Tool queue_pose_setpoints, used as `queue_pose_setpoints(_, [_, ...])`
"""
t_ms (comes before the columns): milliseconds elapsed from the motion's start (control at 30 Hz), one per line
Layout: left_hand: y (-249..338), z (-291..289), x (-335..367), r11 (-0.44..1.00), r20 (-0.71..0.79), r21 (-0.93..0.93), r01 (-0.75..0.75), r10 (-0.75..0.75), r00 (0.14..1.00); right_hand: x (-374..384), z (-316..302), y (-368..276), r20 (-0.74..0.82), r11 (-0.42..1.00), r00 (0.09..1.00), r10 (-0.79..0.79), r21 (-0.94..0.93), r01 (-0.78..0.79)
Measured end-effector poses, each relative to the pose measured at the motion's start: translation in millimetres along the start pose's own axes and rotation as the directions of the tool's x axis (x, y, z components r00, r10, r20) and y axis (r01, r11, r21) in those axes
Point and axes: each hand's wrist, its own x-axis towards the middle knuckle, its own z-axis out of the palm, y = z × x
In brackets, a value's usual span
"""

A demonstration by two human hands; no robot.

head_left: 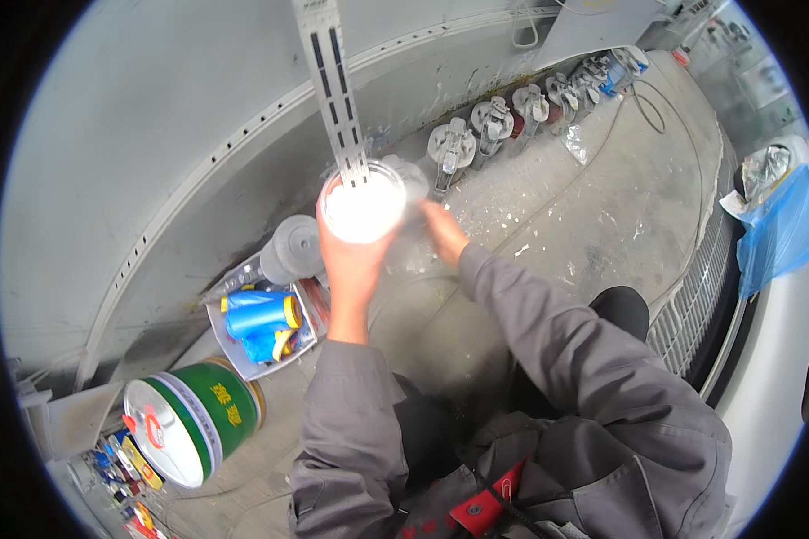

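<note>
The person's left hand (349, 269) grips a white-filled cup (364, 211) at eleven o'clock, a slotted strip (334, 99) inside its rim; the right hand (445, 231) is just beside; a green drum (193, 418) sits at eight o'clock.

The stick (335, 94) stands in the cup (400, 186), right of the box (285, 363) and drum (227, 400).

The slotted mixing stick (334, 94) above the cup (390, 176) is cut off by the view's top edge; its lower end is hidden in the cup's overexposed white contents (363, 212). Behind the cup, fingers of the left hand (358, 269) are hidden. Just right of the cup, the right hand (442, 232) and 1 pale translucent object (410, 181) blur. Far below and left of it, small clutter (128, 465) is too small to tell.
</note>
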Motion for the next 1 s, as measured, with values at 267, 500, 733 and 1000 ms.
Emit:
queue_pose_setpoints(267, [-26,48,-9,0.988,0.190,-0.087,0.128,-0.110,0.976,19,-21,28,0.086,0.720,0.940,-0.329,-0.621,0.309])
queue_pose_setpoints(500, [-50,184,-40,0.941,0.761,-0.124,0.316,-0.114,0.639,-114,-262,-202,-0.027,0.345,0.933,-0.358,-0.933,0.106])
queue_pose_setpoints(733, [-53,285,-139,0.839,0.985,-0.121,0.530,0.034,0.171,-371,-336,-205,-0.560,0.150,0.738,-0.377,-0.823,-0.548])
queue_pose_setpoints(1000, [-27,297,-190,0.949,0.993,-0.018,0.316,0.053,-0.102,-448,-294,-154,-0.536,0.884,0.797,-0.279,-0.468,-0.005])
